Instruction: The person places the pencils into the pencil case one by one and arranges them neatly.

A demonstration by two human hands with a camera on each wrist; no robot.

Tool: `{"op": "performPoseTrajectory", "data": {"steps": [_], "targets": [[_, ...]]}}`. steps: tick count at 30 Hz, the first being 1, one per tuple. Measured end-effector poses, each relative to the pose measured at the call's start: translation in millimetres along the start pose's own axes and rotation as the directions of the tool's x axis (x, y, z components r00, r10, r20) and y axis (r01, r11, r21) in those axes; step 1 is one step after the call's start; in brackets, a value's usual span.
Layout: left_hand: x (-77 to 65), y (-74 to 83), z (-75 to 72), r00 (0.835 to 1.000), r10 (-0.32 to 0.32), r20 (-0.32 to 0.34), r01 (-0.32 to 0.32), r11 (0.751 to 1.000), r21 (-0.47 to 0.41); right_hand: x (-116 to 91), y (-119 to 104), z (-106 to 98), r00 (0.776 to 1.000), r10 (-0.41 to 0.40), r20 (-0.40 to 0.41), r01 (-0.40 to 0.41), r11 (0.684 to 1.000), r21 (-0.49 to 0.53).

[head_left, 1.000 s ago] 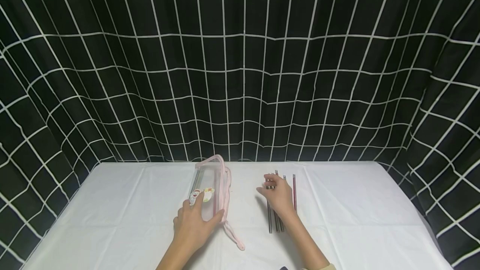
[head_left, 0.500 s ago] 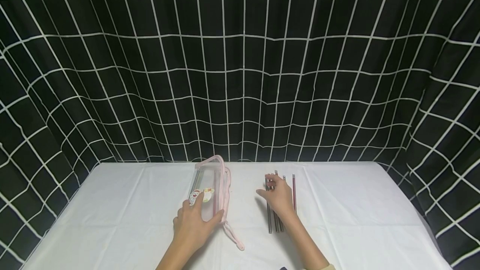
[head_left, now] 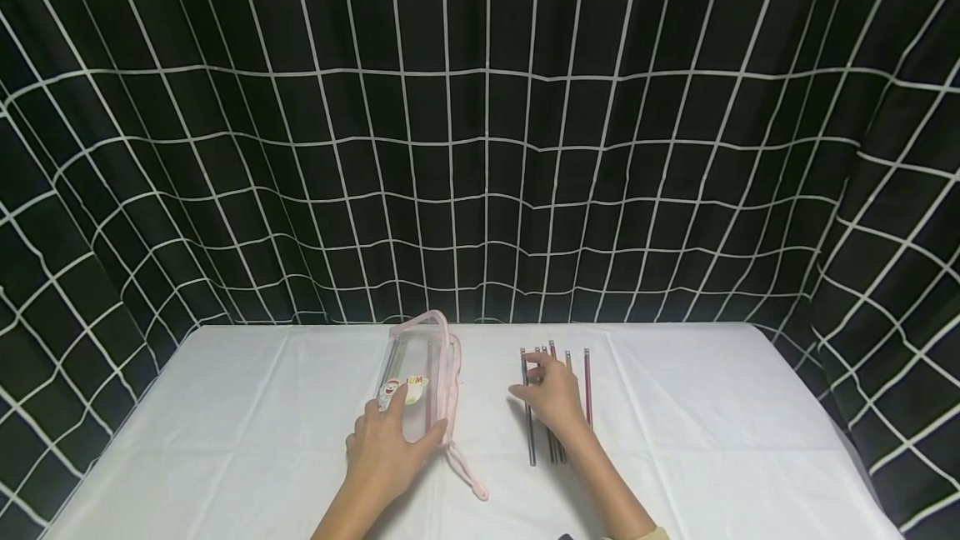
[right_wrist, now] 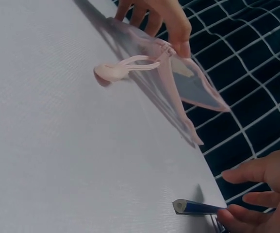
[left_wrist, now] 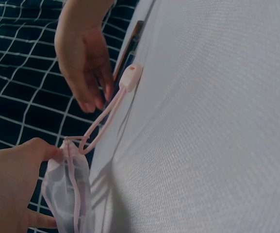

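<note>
My left hand point(head_left: 384, 447) grips a clear pencil case point(head_left: 420, 357) with pink trim, thumb on its near right corner and fingers over its left side. A cartoon print shows on its face, and a few pencil shapes show through the plastic. To the right, my right hand point(head_left: 557, 398) is over a row of pencils point(head_left: 553, 447), covering their middles. Its fingertips touch the leftmost pencil point(head_left: 531, 440), while the thumb stands apart from it. In the right wrist view this pencil point(right_wrist: 200, 208) has a dark blue side and lies on the cloth under the fingers.
A pink wrist strap point(head_left: 468, 477) trails from the case's near corner. One red pencil point(head_left: 588, 382) lies apart at the right of the row. White cloth point(head_left: 712, 440) covers the table, and a black curtain with a white grid point(head_left: 480, 148) encloses the back and sides.
The leftmost pencil has slid a little left, away from the others, with my right hand's fingers. My left hand and the pencil case have stayed in place.
</note>
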State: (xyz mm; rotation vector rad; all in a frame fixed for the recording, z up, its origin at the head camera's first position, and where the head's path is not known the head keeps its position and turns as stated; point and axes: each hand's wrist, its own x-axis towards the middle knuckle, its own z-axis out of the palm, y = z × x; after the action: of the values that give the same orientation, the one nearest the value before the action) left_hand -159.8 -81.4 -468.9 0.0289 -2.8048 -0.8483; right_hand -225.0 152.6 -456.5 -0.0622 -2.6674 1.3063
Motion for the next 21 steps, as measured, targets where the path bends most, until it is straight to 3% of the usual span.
{"op": "performPoseTrajectory", "data": {"steps": [21], "targets": [[0.2,1.3,-2.2,1.0,0.001,0.015,-0.001,1.0,0.017,-4,-1,13,0.998,-0.061,0.027,0.064,0.993,-0.098]]}}
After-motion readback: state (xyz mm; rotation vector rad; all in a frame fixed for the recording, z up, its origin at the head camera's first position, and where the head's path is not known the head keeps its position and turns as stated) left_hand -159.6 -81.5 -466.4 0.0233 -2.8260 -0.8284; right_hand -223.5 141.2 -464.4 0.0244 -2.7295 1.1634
